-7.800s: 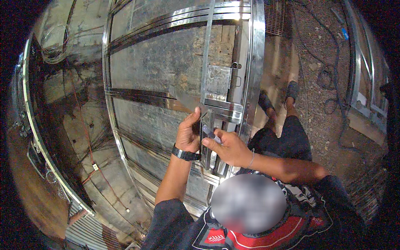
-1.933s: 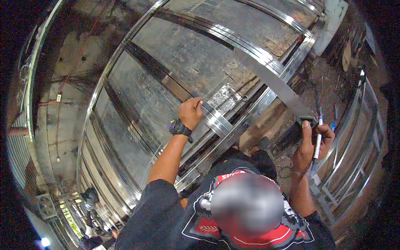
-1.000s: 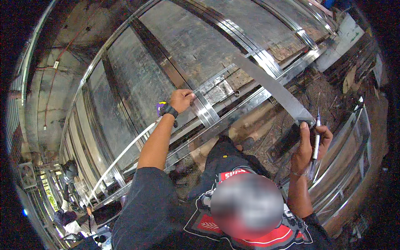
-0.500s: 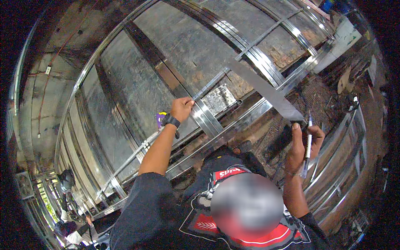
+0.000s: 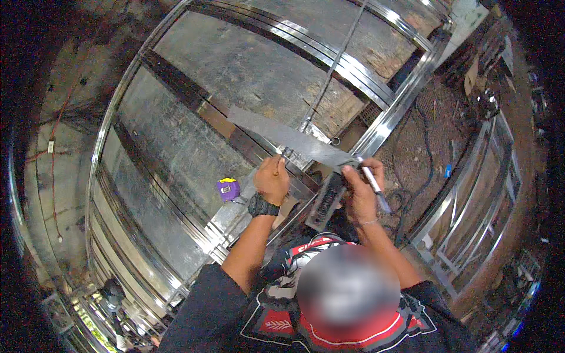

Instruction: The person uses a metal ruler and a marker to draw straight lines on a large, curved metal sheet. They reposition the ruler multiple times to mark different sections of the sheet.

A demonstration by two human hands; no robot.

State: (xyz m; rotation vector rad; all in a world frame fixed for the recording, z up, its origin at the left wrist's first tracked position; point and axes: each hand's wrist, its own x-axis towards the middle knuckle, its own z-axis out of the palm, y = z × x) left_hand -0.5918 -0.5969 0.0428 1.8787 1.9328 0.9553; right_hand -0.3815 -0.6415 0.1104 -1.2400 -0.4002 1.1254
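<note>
Middle of view moderately lit, outer rim nearly black and grainy. Strong white glare on metal rails point(image 5: 384, 133). Bright opening point(image 5: 93, 326) at lower left. Straight edges bend visibly. Heavy round blur point(image 5: 348, 288) near bottom.

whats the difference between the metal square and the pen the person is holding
The metal square is L-shaped with a broad flat blade; the pen is thin and straight.
The square is far larger, its blade reaching out past the left hand; the pen is short and stays by the right hand.
The square's blade is grey; the pen's barrel is largely white.
Both are in the right hand.
</note>
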